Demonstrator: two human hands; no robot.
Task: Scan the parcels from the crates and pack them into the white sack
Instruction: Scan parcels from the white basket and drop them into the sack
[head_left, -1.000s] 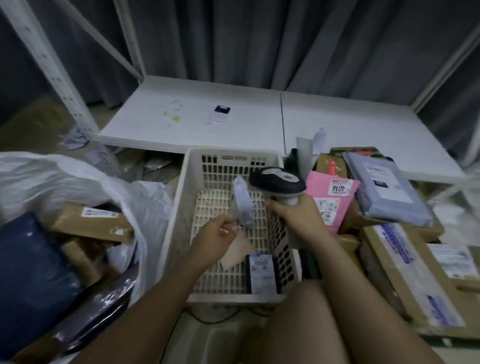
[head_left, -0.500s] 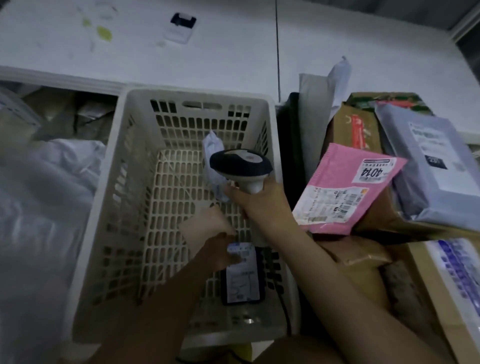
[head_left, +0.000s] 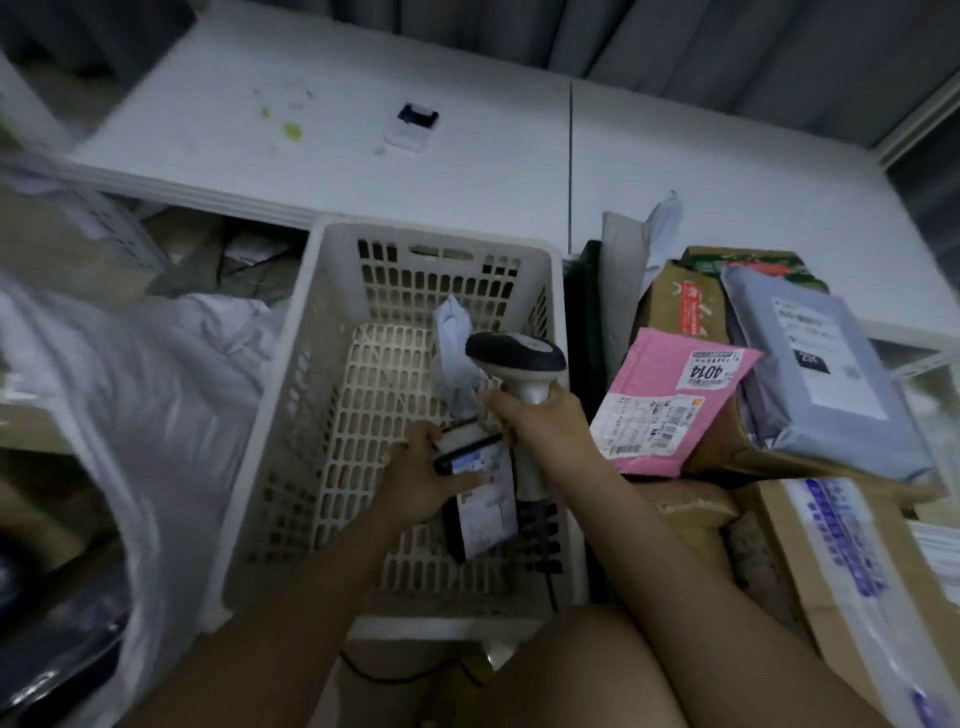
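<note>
A white slotted crate (head_left: 322, 405) stands in front of me. Inside it my left hand (head_left: 423, 475) grips a small black parcel (head_left: 480, 506) with a white label, lifting its near-right end. My right hand (head_left: 540, 421) holds a handheld scanner (head_left: 517, 358) with a dark head, and also pinches a small pale grey parcel (head_left: 452, 348) against the handle. The white sack (head_left: 145, 374) lies open to the left of the crate.
To the right, parcels are piled up: a pink mailer (head_left: 670, 400) marked 4014, a grey poly bag (head_left: 815, 369) and brown boxes (head_left: 680, 306). A white table (head_left: 467, 135) with a small device (head_left: 413, 127) runs behind. My bare knee (head_left: 587, 670) is below the crate.
The camera tilted down toward the crate. The brown envelope has left my left hand, which reached down and took hold of the black parcel. The right hand keeps the scanner.
</note>
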